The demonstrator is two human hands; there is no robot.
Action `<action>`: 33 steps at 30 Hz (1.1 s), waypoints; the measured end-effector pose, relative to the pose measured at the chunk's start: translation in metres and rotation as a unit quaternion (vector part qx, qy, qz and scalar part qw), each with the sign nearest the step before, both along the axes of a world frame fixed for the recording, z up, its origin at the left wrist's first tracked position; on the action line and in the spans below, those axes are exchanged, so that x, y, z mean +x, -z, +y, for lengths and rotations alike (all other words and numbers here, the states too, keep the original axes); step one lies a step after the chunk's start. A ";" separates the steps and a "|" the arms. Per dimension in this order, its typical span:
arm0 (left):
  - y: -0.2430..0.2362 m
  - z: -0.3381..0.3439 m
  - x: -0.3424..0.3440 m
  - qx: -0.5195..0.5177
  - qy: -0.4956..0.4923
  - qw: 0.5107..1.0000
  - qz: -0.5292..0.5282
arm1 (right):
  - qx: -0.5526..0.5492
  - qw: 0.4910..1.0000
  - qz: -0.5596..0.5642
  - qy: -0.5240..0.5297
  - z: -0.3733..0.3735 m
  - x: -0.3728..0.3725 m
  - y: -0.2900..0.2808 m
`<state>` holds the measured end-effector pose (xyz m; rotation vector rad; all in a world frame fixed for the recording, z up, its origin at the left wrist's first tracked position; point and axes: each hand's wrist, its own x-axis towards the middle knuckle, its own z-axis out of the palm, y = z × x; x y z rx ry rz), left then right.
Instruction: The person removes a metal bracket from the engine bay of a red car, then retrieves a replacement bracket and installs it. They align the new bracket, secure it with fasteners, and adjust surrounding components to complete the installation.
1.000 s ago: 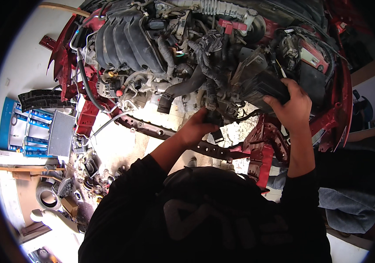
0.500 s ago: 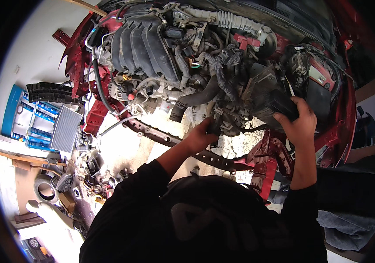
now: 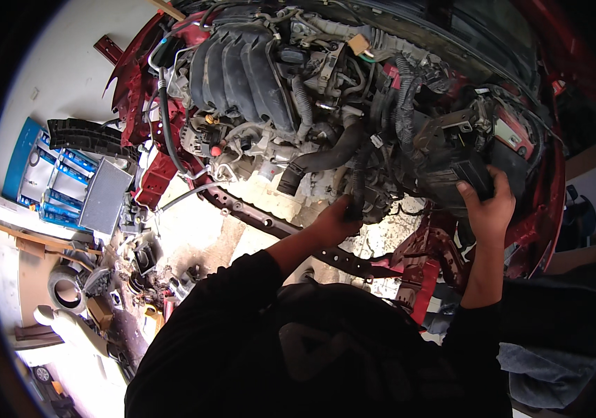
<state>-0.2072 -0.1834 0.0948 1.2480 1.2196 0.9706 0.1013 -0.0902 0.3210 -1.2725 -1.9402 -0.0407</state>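
At the hands [image 3: 491, 207], boxy black plastic [image 3: 453, 179]

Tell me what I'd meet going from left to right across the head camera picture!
Grey panel → ribbed black engine cover → left hand → black box with the right hand at its right end.
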 end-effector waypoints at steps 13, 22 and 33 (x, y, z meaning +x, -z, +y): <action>-0.013 -0.009 -0.050 -0.026 0.036 0.994 -0.105 | 0.012 0.989 -0.076 -0.128 -0.043 0.033 -0.013; -0.036 0.002 -0.084 -0.063 0.144 0.977 -0.144 | 0.016 0.925 -0.171 -0.340 -0.047 0.028 -0.030; -0.102 0.029 -0.095 -0.173 0.267 0.911 -0.261 | -0.047 0.842 -0.352 -0.406 -0.044 -0.006 -0.026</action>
